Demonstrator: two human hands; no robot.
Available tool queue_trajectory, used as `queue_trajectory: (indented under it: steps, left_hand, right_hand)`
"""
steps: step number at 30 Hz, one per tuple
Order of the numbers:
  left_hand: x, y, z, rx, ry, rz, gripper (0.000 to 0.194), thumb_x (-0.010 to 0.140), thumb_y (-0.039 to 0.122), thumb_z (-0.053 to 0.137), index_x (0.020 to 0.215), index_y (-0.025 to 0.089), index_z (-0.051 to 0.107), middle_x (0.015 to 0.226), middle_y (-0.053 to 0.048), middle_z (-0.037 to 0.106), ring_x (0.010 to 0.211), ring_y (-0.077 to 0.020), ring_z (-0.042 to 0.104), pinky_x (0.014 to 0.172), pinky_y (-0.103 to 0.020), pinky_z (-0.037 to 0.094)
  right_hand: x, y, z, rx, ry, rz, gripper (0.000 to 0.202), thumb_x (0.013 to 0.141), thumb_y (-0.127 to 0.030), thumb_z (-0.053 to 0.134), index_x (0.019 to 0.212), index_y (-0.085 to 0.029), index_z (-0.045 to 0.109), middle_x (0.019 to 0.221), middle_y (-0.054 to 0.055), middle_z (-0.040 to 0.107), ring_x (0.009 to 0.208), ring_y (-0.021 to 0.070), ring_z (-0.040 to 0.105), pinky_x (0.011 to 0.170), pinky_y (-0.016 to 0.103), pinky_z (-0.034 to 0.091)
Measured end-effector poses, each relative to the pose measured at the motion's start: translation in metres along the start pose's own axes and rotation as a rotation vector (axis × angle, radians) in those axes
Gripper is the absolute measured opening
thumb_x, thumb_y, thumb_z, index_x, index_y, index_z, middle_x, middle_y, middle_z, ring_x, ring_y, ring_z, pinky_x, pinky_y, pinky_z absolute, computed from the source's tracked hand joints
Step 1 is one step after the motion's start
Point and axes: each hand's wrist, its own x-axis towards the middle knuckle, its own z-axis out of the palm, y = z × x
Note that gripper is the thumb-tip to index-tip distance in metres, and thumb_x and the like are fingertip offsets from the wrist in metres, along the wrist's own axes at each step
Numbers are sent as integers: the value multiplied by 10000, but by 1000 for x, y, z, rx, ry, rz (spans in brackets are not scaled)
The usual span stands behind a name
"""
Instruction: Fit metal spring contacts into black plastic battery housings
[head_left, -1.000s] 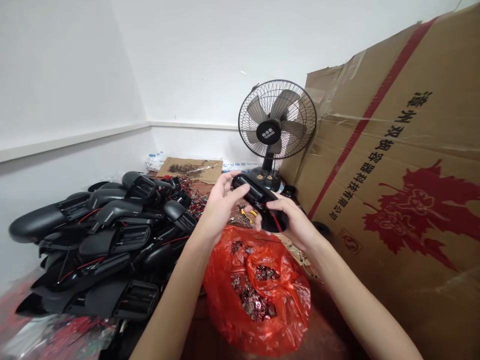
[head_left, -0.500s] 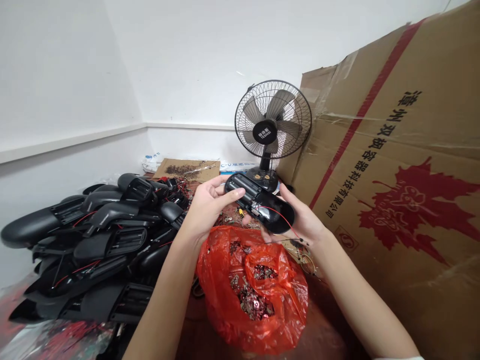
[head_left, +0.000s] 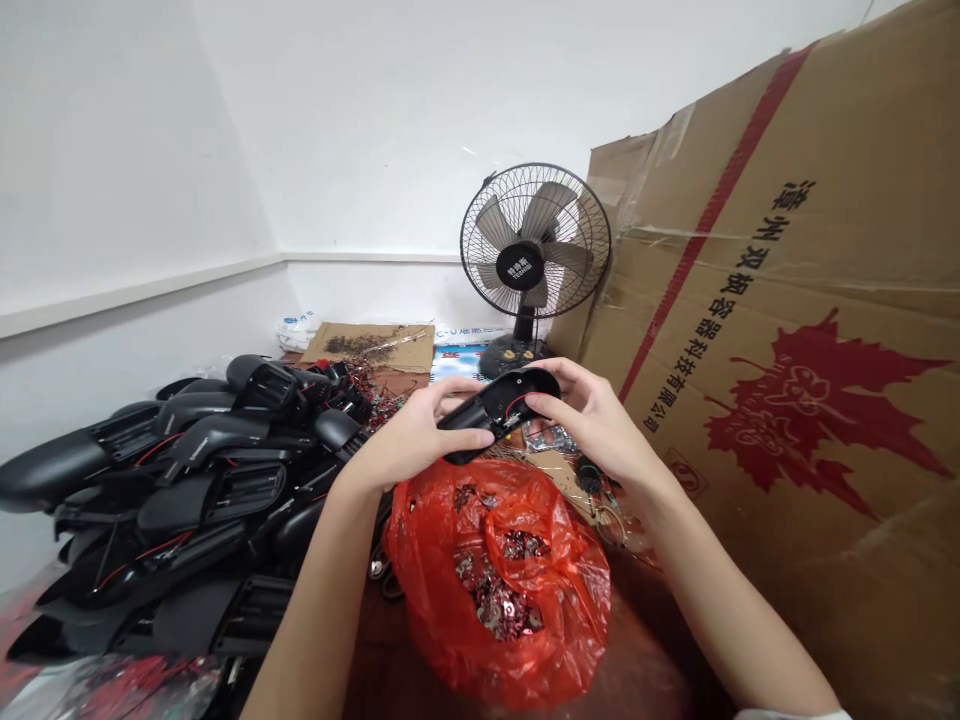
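A black plastic housing (head_left: 480, 412) with a red wire inside is held in the air, tilted up to the right. My left hand (head_left: 420, 425) grips its lower left end, thumb across the slotted part. My right hand (head_left: 592, 410) is closed on the upper right end, its thumb at the red wire inside the hollow. Just below the housing lies an open red plastic bag (head_left: 420, 600) with many small metal pieces (head_left: 506, 605) in it.
Many black housings (head_left: 217, 430) are heaped at the left. A fan (head_left: 525, 265) stands behind my hands, near cardboard (head_left: 412, 350) bearing small dark bits. A large carton (head_left: 675, 330) rises on the right. Loose wires (head_left: 611, 515) lie right of the bag.
The housing has turned so its right end now points up instead of down. My right thumb has come over its hollow and onto the red wire. The view has shifted slightly.
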Motion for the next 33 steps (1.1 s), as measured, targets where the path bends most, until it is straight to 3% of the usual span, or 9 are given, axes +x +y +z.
queue_trajectory:
  steps: [3,6,9,14,20,23,26,30,33]
  left_hand:
    - [5,-5,7,69,-121,-19,496,833,368,787,1267,174,647,1105,-70,741,995,-219,682,867,-336,538]
    - [10,-12,11,91,-144,0,456,879,433,732,1248,174,670,1052,-74,740,883,-200,671,764,-311,527]
    - [14,-17,11,11,-128,-9,425,873,439,738,1194,171,665,1038,-93,736,788,-181,673,681,-290,517]
    - [16,-21,8,-86,-58,-4,398,835,391,788,1136,166,656,991,-85,721,785,-198,724,695,-302,542]
    - [17,-22,8,-119,-12,-23,419,821,382,803,1135,166,629,1014,-98,732,839,-244,764,771,-356,580]
    - [17,-21,7,-121,27,-25,407,820,403,804,1101,166,629,1031,-118,743,827,-247,764,756,-361,585]
    - [18,-22,6,-169,114,-41,415,809,416,815,1081,165,628,1047,-137,753,782,-228,752,706,-339,575]
    - [21,-24,5,-255,240,-43,430,801,421,821,1094,183,616,1042,-117,753,757,-187,722,633,-275,542]
    - [21,-23,1,-328,284,-37,455,792,411,820,1116,191,588,1025,-101,732,769,-183,712,624,-261,544]
  right_hand:
    - [-1,2,-1,-77,-40,1,316,902,-373,745,1143,-213,619,1023,51,712,658,153,667,598,322,565]
    - [-2,3,-4,-139,-45,-14,378,907,-406,747,1202,-217,604,1130,84,703,829,191,689,710,350,585]
    - [0,1,-11,-131,-62,-20,480,877,-419,779,1262,-223,568,1193,96,672,917,206,672,776,365,568]
    - [3,-1,-21,-107,-122,-13,544,839,-298,778,1318,-229,528,1257,89,639,933,185,645,895,391,524]
    - [10,7,-35,-182,-26,-39,455,868,-343,737,1264,-215,554,1193,94,705,948,213,685,875,400,538]
    - [25,28,-54,-444,227,-82,366,889,-344,680,1205,-186,581,1106,94,738,956,222,692,879,389,542]
    - [40,61,-76,-883,377,65,316,948,-280,550,1248,-183,580,1157,90,733,1039,215,687,957,372,521]
    - [49,110,-99,-1082,278,304,306,922,-248,606,1214,-178,665,1249,145,710,1156,310,654,978,434,506]
    - [49,142,-106,-1134,141,414,280,907,-222,659,1176,-158,703,1252,161,709,1168,304,656,995,422,504]
